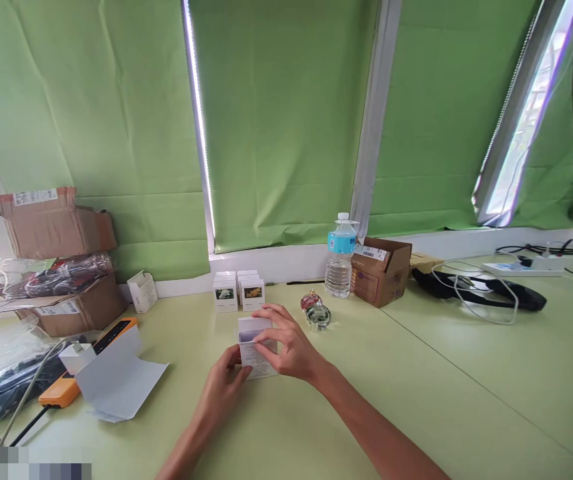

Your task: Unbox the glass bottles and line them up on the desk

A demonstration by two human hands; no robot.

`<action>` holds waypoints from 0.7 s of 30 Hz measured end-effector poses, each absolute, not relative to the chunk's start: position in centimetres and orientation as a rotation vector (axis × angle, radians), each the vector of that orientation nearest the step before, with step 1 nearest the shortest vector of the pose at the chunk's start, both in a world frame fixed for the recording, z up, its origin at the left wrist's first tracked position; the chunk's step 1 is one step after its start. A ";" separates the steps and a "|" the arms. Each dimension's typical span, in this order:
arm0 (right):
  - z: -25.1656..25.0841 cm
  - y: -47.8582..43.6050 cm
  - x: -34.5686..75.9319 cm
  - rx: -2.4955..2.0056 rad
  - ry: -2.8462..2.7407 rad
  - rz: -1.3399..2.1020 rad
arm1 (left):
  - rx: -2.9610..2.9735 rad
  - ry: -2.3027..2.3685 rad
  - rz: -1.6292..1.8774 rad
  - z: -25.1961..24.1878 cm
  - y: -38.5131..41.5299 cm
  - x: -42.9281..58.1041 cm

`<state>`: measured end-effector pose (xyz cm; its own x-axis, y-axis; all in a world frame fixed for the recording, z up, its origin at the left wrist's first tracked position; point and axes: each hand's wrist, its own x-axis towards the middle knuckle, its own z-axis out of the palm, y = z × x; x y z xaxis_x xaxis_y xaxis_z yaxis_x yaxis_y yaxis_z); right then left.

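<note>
Two hands (220, 392) (289, 345) around white box (257, 348)

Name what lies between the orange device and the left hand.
In the head view, a folded white sheet lies between the orange device and the left hand on the white box.

You count 2 hands, 1 left hand (219, 393) and 1 right hand (289, 343), on 1 white carton (256, 357); behind it stand roughly 4 more white cartons (239, 290), the rear ones hard to count, and 1 water bottle (340, 267).
</note>
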<state>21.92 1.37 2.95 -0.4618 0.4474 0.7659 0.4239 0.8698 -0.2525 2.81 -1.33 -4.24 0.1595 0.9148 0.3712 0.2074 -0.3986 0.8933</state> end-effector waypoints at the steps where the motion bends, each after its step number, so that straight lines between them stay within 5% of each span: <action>1: 3.0 1.3 21.9 -0.625 -2.104 0.048 | 1.739 1.077 1.287 -4.2 -1.3 2.7; 12: 3.3 4.0 24.8 -0.982 -1.501 -0.070 | 1.720 1.190 1.265 -4.7 -0.5 1.5; 21: -2.0 8.8 30.2 -1.581 -1.258 -0.018 | 1.748 1.404 1.249 -5.1 0.0 0.6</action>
<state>30.16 8.82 -2.02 0.4434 0.6910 0.5709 0.7072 0.1216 -0.6965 0.55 -0.03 -5.10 0.0140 0.9499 0.3122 0.4208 -0.2888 0.8600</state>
